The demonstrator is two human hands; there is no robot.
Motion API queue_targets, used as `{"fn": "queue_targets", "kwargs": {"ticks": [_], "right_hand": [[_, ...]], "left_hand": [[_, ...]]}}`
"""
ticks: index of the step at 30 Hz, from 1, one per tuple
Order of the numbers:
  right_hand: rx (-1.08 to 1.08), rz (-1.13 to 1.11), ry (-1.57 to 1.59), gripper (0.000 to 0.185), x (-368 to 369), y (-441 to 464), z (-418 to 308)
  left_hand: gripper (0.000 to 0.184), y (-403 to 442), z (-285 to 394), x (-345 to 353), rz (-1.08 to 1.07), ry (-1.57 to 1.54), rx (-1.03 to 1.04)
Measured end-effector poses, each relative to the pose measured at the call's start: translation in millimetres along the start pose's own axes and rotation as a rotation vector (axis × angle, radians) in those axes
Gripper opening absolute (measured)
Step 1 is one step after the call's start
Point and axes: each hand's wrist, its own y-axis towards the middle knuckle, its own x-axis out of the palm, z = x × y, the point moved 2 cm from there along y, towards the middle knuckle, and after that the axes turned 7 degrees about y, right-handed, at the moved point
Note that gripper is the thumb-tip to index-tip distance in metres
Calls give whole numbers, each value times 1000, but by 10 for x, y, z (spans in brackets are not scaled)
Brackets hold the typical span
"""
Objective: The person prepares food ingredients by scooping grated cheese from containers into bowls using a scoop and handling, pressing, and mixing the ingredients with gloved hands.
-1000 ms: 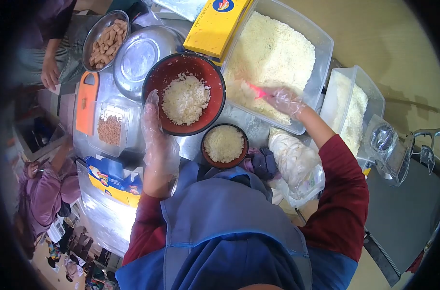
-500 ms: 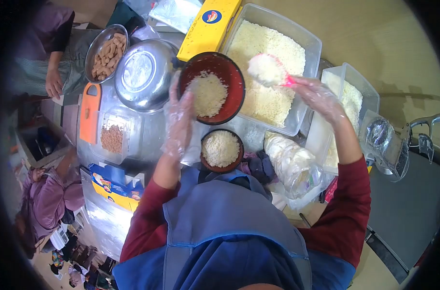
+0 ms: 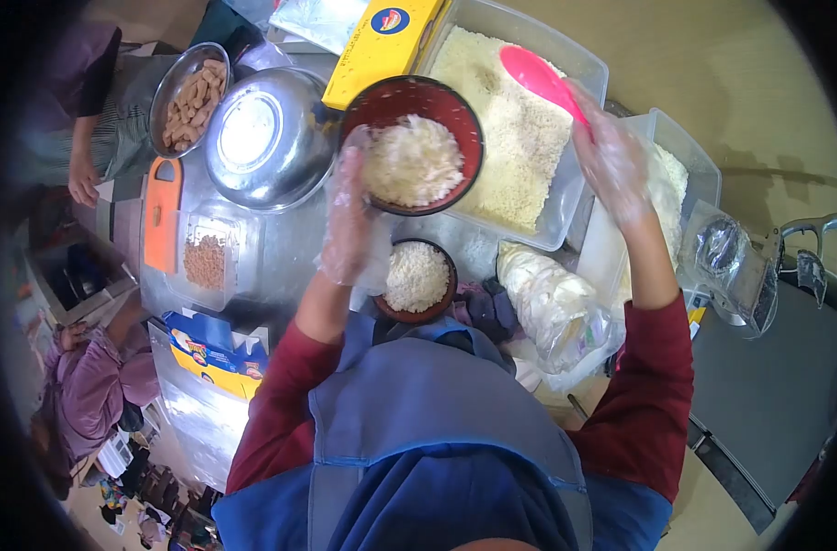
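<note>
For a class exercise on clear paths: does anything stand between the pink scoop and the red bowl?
Nothing visible does. The pink scoop, in the right hand, is over the large tub; the way to the red bowl in the left hand looks open, though heights are unclear.

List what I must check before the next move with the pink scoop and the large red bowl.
1. Large red bowl held: ok, the left hand is at its side; support underneath cannot be seen.
2. Pink scoop in hand: ok, the right hand has its handle.
3. Scoop loaded: not ok, its visible face is bare pink.
4. Pale gratings in the large bowl lying still: cannot tell, they are blurred.
5. Supply in the clear plastic tub: ok, plenty of gratings remain.
6. Small bowl apart from the large one: ok, a gap shows between them.
</note>
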Motion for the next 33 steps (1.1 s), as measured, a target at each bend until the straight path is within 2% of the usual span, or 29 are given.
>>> {"fn": "queue_targets", "kwargs": {"ticks": [1,4,5,6,7,8,11,15,16,20,26,28,29,32,33], "right_hand": [[0,-1,-1,40,204,139,227],[197,-267,-277,48,918,254,758],[128,-258,-231,39,1055,227,783],[59,-251,-183,38,1093,226,709],[170,-400,-84,38,1102,258,705],[170,-405,-83,38,1050,258,684],[72,-501,-203,38,854,130,505],[111,-604,-16,38,761,9,518],[151,-673,95,38,782,-26,515],[125,-695,126,40,1034,-201,518],[5,-861,180,41,1468,-269,514],[276,-1009,334,41,1418,-252,392],[278,-1007,341,41,1435,-281,463],[400,-993,681,43,1327,-312,569],[524,-890,731,42,1065,-308,419]], "left_hand": [[56,-15,-6,-82,50,-12,35],[56,-81,74,-285,111,-72,68],[59,-102,58,-380,146,-50,100],[59,-134,84,-395,149,-47,96],[59,-171,143,-418,214,-52,85],[58,-203,196,-442,280,-59,74],[62,-236,165,-605,276,-56,86],[64,-275,186,-626,284,-85,83],[64,-276,197,-614,287,-87,84],[64,-261,211,-585,317,-59,80],[61,-241,149,-608,259,7,86],[59,-229,106,-609,255,66,97],[57,-222,77,-619,237,70,91],[56,-206,69,-556,251,73,85],[56,-199,74,-530,280,72,79]]}}
